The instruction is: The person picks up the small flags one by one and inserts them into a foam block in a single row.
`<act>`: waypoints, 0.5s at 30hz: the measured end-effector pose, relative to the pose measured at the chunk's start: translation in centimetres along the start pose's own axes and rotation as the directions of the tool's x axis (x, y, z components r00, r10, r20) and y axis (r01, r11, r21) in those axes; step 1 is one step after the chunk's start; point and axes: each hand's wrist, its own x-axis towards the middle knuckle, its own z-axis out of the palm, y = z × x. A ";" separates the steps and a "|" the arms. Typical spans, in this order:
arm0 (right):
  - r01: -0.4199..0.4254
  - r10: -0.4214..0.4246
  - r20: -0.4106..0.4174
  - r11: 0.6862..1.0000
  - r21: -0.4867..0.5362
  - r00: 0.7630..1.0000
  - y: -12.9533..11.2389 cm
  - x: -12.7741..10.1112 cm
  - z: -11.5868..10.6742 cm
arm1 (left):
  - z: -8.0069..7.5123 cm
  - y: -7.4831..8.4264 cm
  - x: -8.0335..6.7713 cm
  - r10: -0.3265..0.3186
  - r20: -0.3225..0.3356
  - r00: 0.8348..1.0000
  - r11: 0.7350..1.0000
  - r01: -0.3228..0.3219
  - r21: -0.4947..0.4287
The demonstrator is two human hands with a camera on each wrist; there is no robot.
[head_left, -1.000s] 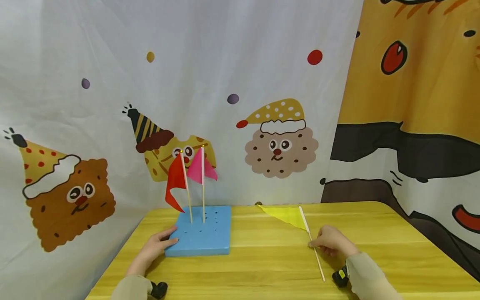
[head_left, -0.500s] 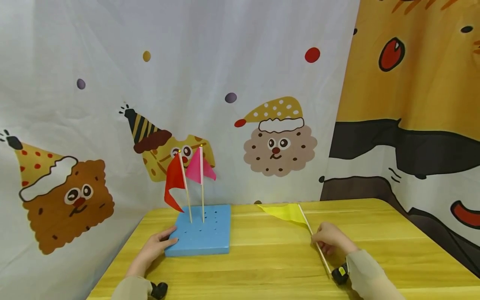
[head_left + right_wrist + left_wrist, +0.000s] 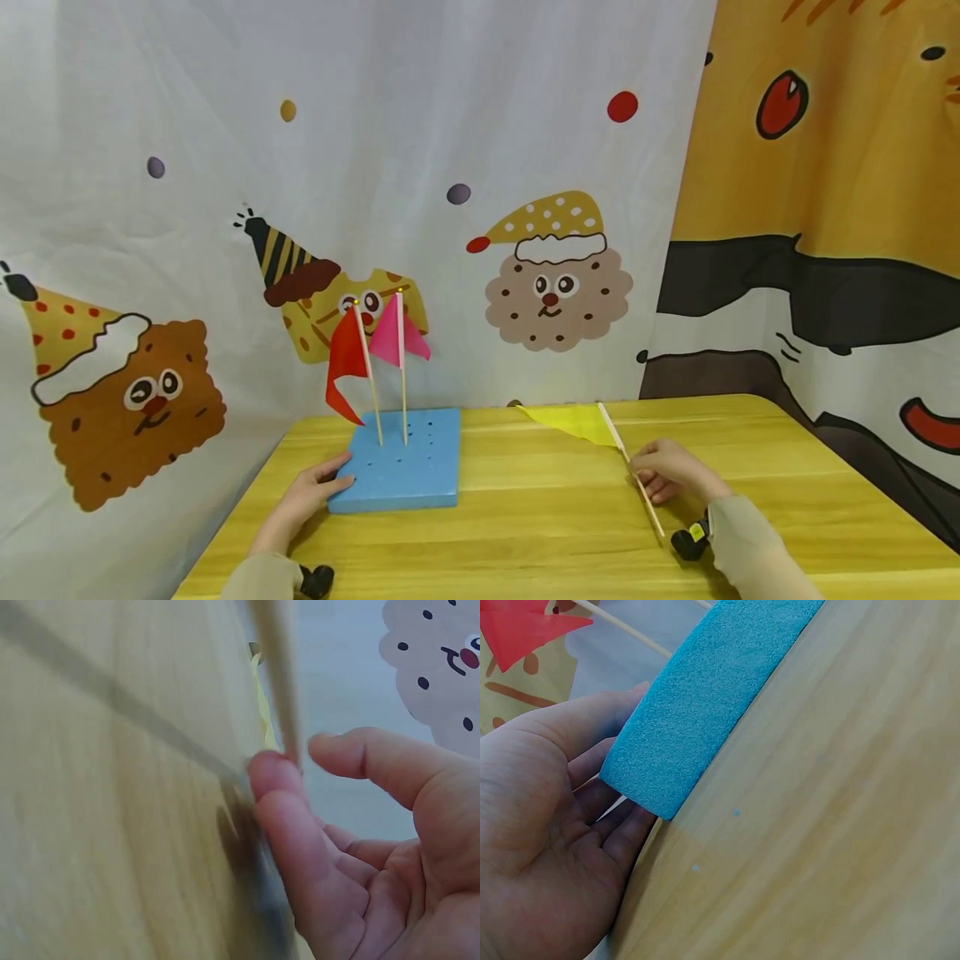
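Along the blue board's (image 3: 420, 487) left edge, the left hand (image 3: 303, 500) is gripping, its thumb lying on top and its fingers bending against the side. Toward the board's rear left, the red flag (image 3: 347, 358) is standing on its stick, leaning slightly left; the pink flag (image 3: 388, 333) is standing just beside it. Well right of the board, the yellow flag (image 3: 570, 422) is slanting, the right hand (image 3: 671, 471) pinching its stick between thumb and fingertips.
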 end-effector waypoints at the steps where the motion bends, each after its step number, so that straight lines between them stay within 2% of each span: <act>1: 0.000 0.000 0.010 1.000 0.020 1.000 0.1 0.1 0.0 | 0.0 0.0 0.0 -0.003 0.001 1.000 1.000 0.003 0.000; 15: -0.013 -0.015 0.142 0.980 0.200 0.990 0.1 0.6 -0.3 | 0.1 0.2 -0.1 -0.017 -0.010 1.000 1.000 0.017 0.005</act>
